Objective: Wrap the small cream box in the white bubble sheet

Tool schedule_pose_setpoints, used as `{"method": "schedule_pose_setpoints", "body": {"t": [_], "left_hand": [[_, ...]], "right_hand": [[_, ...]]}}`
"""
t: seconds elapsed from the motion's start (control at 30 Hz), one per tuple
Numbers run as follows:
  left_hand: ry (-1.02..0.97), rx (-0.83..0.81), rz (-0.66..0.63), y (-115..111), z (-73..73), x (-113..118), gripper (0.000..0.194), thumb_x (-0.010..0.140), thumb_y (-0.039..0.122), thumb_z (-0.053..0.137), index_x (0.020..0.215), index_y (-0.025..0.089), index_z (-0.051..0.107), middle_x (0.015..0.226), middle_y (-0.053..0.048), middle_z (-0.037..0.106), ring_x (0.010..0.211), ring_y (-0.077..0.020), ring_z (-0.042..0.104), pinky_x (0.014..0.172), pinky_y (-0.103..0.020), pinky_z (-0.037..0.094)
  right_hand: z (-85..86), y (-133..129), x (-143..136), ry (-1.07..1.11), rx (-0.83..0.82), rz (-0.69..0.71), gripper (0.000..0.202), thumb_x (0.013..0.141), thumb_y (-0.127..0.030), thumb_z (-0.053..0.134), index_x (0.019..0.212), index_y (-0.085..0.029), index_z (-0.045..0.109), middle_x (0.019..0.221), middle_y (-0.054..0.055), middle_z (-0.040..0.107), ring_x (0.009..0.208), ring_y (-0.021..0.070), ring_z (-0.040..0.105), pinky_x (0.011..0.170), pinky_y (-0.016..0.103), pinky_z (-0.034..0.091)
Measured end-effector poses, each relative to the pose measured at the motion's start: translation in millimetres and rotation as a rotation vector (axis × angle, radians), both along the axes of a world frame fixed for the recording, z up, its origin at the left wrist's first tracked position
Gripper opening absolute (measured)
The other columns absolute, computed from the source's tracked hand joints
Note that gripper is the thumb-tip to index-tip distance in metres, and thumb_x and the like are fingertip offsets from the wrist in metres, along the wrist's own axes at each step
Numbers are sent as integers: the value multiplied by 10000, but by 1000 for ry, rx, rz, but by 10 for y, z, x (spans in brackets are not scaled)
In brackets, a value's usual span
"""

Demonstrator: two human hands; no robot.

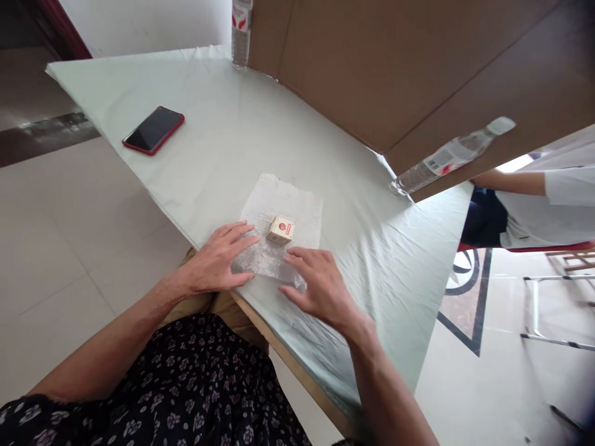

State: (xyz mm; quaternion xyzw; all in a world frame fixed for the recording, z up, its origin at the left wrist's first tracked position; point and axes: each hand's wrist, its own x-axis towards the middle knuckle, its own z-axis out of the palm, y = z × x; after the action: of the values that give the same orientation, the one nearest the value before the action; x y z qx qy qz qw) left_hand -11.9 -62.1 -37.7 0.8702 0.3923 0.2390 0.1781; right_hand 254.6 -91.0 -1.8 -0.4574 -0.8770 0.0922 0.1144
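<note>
Both sets of fingers, L hand [223, 257] & R hand [320, 282], are spread open, gripping nothing; poss. touching the plastic wrap [304, 214], hard to tell. Small box [281, 230] sits on the wrap, just beyond the fingers. From the box: phone [154, 131] on worktop [209, 118] to upper L, cardboard [372, 62] beyond, w/ R bottle [446, 160] to upper R, other bottle [240, 37] far beyond.

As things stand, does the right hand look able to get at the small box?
Probably yes: the right hand is open, its fingers close to the small box. Nothing visible stands between them, and the box sits uncovered on the translucent sheet.
</note>
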Motion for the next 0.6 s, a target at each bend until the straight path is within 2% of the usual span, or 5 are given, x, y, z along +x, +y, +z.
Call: {"method": "schedule_pose_setpoints", "body": {"t": [0.07,0.17,0.27,0.4,0.6], "left_hand": [[56,10,-19,-32,-13,-1,578,817,315,707,1368,189,583,1532,-183,496,1463,-378,413,1191,-570,371],[100,31,-34,-26,-22,90,531,800,265,707,1319,194,621,1534,-179,494,1470,-379,401,1196,-573,356],[82,69,4,41,7,228,392,834,232,685,1222,175,673,1510,-189,520,1452,-373,431,1186,-565,366],[-53,66,97,203,72,398,83,896,217,637,911,187,713,1423,-148,617,1395,-324,517,1157,-528,409],[-354,-290,207,494,133,563,135,875,318,637,845,195,687,1280,-95,718,1162,-260,673,996,-432,540]], "right_hand": [[-88,-100,-80,-76,46,-31,199,909,-226,614,1091,-206,694,1259,126,716,1052,302,658,950,479,466],[-216,-96,-161,-28,133,-103,243,929,-97,502,981,-214,708,1157,88,763,952,256,679,919,441,467],[-230,28,-150,101,186,-176,212,978,-177,504,962,-214,712,1094,84,778,943,238,698,873,406,478],[-127,243,-88,204,193,-282,165,963,-256,554,878,-226,692,1086,94,763,1003,253,705,862,399,488],[-124,565,-34,502,-7,-343,125,899,-330,593,826,-237,632,1182,97,739,1086,260,695,909,408,524]]}}
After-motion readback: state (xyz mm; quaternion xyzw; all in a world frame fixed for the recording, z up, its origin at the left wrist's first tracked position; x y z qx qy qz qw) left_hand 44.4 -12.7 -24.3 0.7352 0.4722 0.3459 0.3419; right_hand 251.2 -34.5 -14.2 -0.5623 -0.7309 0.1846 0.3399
